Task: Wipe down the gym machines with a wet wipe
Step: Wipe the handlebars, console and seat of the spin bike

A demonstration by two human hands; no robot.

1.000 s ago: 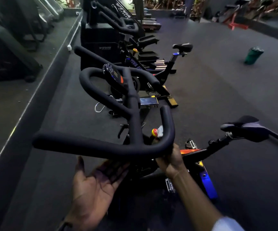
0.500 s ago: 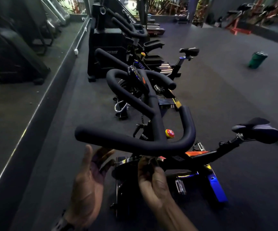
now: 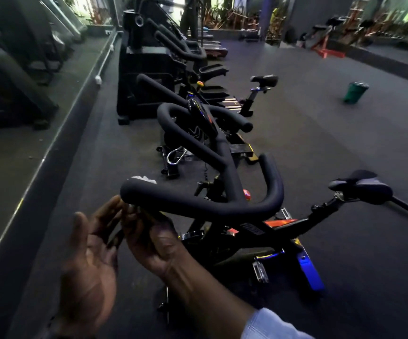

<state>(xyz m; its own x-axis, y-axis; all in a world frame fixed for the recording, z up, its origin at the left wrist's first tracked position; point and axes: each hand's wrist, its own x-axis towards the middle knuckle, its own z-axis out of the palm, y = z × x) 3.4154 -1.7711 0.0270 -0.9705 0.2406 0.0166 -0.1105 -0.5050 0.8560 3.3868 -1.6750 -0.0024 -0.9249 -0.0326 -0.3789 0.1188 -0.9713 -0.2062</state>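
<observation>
Head view: the spin bike handlebar [image 3: 198,204] is the reference; both hands sit just below its near-left end. The left hand [image 3: 87,260] is palm-up with fingers relaxed and apart; the right hand [image 3: 154,241] reaches under the bar, its grip undeterminable. A white wet wipe [image 3: 144,179] shows just behind that bar end.

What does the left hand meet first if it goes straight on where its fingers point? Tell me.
Probably the left end of the handlebar: the left hand lies open just below it, fingers aimed up at its underside. Depth is unclear, so it might pass underneath.
</observation>
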